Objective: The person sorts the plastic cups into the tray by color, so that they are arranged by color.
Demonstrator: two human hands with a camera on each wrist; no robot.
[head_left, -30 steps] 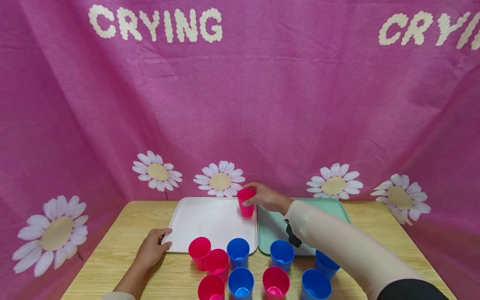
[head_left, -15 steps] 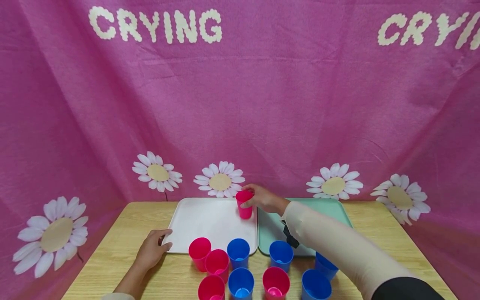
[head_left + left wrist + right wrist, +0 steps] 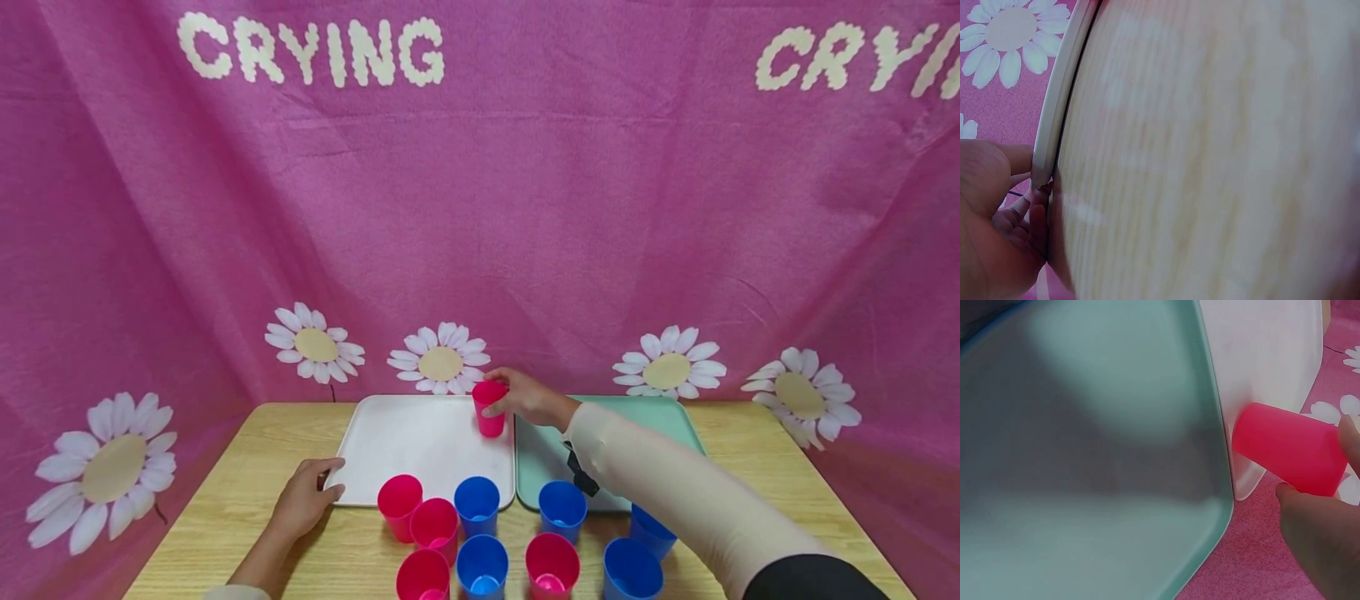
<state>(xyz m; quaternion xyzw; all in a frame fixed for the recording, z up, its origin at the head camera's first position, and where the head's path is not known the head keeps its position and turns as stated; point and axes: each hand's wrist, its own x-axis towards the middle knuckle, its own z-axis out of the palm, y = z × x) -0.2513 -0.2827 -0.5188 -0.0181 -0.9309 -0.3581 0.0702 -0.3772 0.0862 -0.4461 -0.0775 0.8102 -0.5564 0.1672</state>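
Note:
My right hand [image 3: 525, 397] grips a pink cup [image 3: 489, 409] by its rim, standing it upright at the far right corner of the white tray [image 3: 405, 442]. The right wrist view shows the same pink cup [image 3: 1288, 449] on the white tray [image 3: 1266, 356], beside the green tray [image 3: 1085, 456], with my fingers [image 3: 1319, 531] around it. My left hand [image 3: 303, 498] holds the white tray's near left corner; in the left wrist view my fingers [image 3: 1025, 212] curl round the tray edge [image 3: 1054, 119].
A green tray [image 3: 547, 458] lies right of the white one. Several pink cups [image 3: 399, 500] and blue cups [image 3: 477, 502] stand along the wooden table's [image 3: 210, 500] near edge. A pink daisy-print cloth [image 3: 480, 208] hangs behind.
My right hand lowered the pink cup slightly left and down onto the white tray. The left hand has not moved.

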